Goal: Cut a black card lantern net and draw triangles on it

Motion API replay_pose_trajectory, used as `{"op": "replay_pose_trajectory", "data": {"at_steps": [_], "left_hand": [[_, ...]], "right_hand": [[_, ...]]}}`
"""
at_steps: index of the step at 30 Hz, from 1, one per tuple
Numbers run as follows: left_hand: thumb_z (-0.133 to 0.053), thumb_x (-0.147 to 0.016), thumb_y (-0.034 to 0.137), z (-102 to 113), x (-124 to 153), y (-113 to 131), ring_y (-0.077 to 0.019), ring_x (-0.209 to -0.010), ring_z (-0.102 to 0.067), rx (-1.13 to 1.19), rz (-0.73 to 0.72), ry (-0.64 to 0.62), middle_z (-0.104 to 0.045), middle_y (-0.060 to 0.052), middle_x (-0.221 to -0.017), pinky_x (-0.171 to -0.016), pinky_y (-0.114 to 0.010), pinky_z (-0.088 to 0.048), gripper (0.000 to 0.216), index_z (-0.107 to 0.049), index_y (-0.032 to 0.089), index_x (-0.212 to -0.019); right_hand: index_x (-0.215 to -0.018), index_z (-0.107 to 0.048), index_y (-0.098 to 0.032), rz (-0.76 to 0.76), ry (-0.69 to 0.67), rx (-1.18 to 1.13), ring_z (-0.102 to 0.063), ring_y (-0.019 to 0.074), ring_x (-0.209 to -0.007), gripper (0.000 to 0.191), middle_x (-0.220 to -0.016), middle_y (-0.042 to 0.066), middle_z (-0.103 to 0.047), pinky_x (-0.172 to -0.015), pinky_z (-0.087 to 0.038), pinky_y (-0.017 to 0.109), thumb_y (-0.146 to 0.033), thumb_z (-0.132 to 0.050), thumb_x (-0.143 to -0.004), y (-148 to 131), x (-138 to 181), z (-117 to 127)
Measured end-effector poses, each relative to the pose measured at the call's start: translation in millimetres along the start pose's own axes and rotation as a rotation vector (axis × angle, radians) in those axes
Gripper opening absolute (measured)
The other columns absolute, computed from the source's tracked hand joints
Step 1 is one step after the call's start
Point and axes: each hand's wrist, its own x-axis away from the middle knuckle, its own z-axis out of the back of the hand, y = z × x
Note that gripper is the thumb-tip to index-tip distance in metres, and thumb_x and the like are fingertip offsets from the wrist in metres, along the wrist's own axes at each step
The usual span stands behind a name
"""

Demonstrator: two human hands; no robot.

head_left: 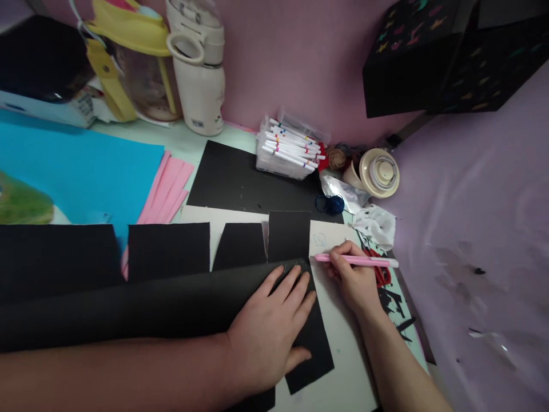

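Note:
My left hand (274, 326) lies flat with fingers spread on a long sheet of black card (171, 303), pressing near its right end. The card's far edge is cut into several flaps, and one square flap (289, 236) stands out at the right. Just to the right of the card, my right hand (349, 274) is closed around a pink pen (355, 260). The pen lies almost level, its left end close to the card's edge, above a white sheet (334, 320) with a faint blue drawing on it.
Behind lie a flat black sheet (227, 177), a clear box of white markers (287, 149) and blue yarn (334, 204). Red-handled scissors (381, 274) and black scraps are at the right. Pink strips (167, 189), blue paper (107, 166) and two bottles, one white (199, 91), stand or lie left.

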Motion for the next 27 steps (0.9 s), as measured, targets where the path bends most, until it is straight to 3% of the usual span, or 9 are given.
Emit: {"op": "replay_pose_trajectory", "data": {"at_steps": [3,5,8,11,14,17,20,24,27], "left_hand": [[-0.052,-0.087,0.063,0.4,0.5,-0.2,-0.0351,-0.142,-0.032,-0.012,-0.002,-0.001,-0.040,-0.016,-0.153,-0.115,-0.051,-0.018,0.073,-0.049,0.015,-0.141],[-0.052,-0.087,0.065,0.5,0.6,-0.8,-0.0349,-0.142,-0.032,-0.026,-0.008,0.001,-0.040,-0.016,-0.153,-0.115,-0.051,-0.018,0.073,-0.049,0.015,-0.140],[-0.049,-0.088,0.065,0.9,0.2,-1.4,-0.0347,-0.142,-0.032,-0.064,-0.021,-0.009,-0.040,-0.016,-0.152,-0.114,-0.051,-0.018,0.072,-0.050,0.015,-0.140],[-0.046,-0.089,0.066,4.3,0.0,1.0,-0.0351,-0.141,-0.032,-0.130,-0.037,-0.030,-0.041,-0.017,-0.152,-0.114,-0.050,-0.018,0.074,-0.050,0.013,-0.140],[-0.047,-0.090,0.064,10.6,-0.5,6.5,-0.0346,-0.136,-0.038,-0.212,-0.046,-0.039,-0.049,-0.020,-0.143,-0.109,-0.046,-0.026,0.074,-0.050,0.009,-0.138],[-0.047,-0.090,0.064,16.7,-2.9,9.7,-0.0331,-0.126,-0.047,-0.252,-0.044,-0.042,-0.058,-0.019,-0.129,-0.099,-0.042,-0.037,0.072,-0.053,0.008,-0.135],[-0.046,-0.088,0.068,24.5,-7.5,6.6,-0.0304,-0.123,-0.051,-0.240,-0.040,-0.066,-0.061,-0.016,-0.127,-0.104,-0.042,-0.036,0.071,-0.058,0.012,-0.130],[-0.046,-0.094,0.057,61.5,-10.1,0.6,-0.0260,-0.127,-0.052,-0.157,-0.021,-0.122,-0.057,-0.013,-0.137,-0.111,-0.041,-0.032,0.057,-0.058,0.017,-0.132],[-0.045,-0.095,0.046,122.3,-1.0,2.1,-0.0223,-0.125,-0.055,-0.109,0.079,-0.032,-0.057,-0.012,-0.138,-0.105,-0.036,-0.041,0.048,-0.059,0.016,-0.129]], "right_hand": [[-0.090,-0.061,-0.024,0.137,0.059,0.082,-0.053,0.0148,-0.053,0.016,-0.068,-0.001,-0.063,-0.050,-0.042,0.027,-0.039,-0.063,-0.087,-0.5,-3.0,1.5],[-0.101,-0.064,-0.025,0.331,0.057,0.255,-0.062,0.0195,-0.072,0.017,-0.088,0.004,-0.068,-0.067,-0.050,0.033,-0.035,-0.063,-0.088,-2.3,-5.4,5.4],[-0.111,-0.066,-0.027,0.532,-0.031,0.476,-0.062,0.0252,-0.098,0.022,-0.107,0.008,-0.066,-0.088,-0.049,0.039,-0.028,-0.058,-0.091,-5.7,-7.3,14.1],[-0.121,-0.064,-0.028,0.564,-0.115,0.622,-0.058,0.0272,-0.107,0.031,-0.112,0.009,-0.065,-0.093,-0.047,0.043,-0.022,-0.051,-0.094,-8.2,-5.2,22.6],[-0.127,-0.062,-0.028,0.576,-0.162,0.719,-0.055,0.0289,-0.112,0.038,-0.118,0.010,-0.063,-0.094,-0.047,0.045,-0.016,-0.050,-0.092,-6.8,-2.2,27.2],[-0.126,-0.063,-0.026,0.599,-0.160,0.770,-0.054,0.0292,-0.111,0.041,-0.117,0.011,-0.064,-0.093,-0.048,0.046,-0.012,-0.047,-0.091,0.6,-3.5,26.8],[-0.126,-0.063,-0.027,0.603,-0.153,0.770,-0.056,0.0277,-0.110,0.047,-0.117,0.011,-0.065,-0.093,-0.048,0.046,-0.007,-0.040,-0.090,4.6,-6.5,26.6],[-0.134,-0.056,-0.026,0.661,0.005,0.581,-0.057,0.0272,-0.114,0.047,-0.126,0.011,-0.061,-0.097,-0.047,0.047,-0.013,-0.050,-0.089,-24.4,11.9,44.6],[-0.130,-0.058,-0.027,0.658,0.281,0.316,-0.061,0.0240,-0.108,0.038,-0.124,0.010,-0.061,-0.091,-0.051,0.042,-0.023,-0.054,-0.093,-66.3,50.3,74.5]]}}
